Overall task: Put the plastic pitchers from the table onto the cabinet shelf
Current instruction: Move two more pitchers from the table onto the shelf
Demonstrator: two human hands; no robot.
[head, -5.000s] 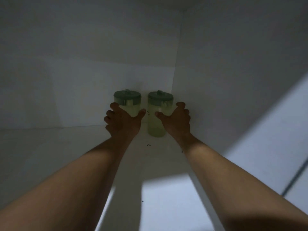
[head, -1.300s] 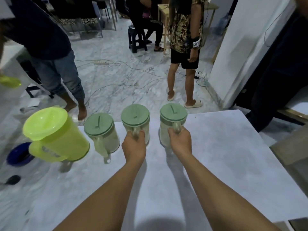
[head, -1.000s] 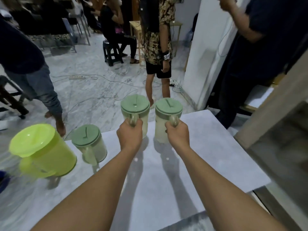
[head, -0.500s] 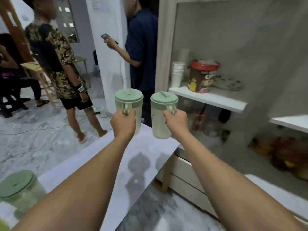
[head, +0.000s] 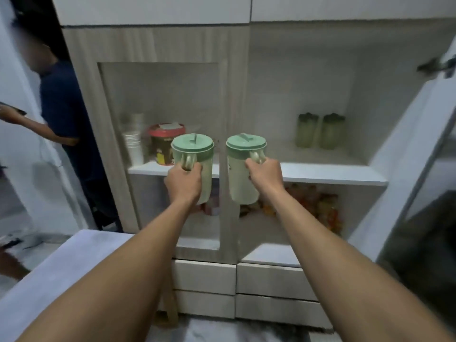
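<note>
I hold two pale green plastic pitchers with darker green lids upright in the air before the cabinet. My left hand (head: 183,182) grips the handle of the left pitcher (head: 197,156). My right hand (head: 265,175) grips the handle of the right pitcher (head: 240,174). Both hang level with the front edge of the white cabinet shelf (head: 328,174). Two more green-lidded pitchers (head: 319,130) stand side by side at the back right of that shelf.
The cabinet's left half sits behind a shut glass door (head: 160,114), with stacked cups (head: 134,146) and a red-lidded tub (head: 166,143) behind it. An open door (head: 407,154) juts out at right. A person (head: 61,114) stands at left. The table's corner (head: 81,255) lies below left.
I have turned from the table to face the cabinet, carrying both pitchers with me. The open shelf with two pitchers on it has come into view.
</note>
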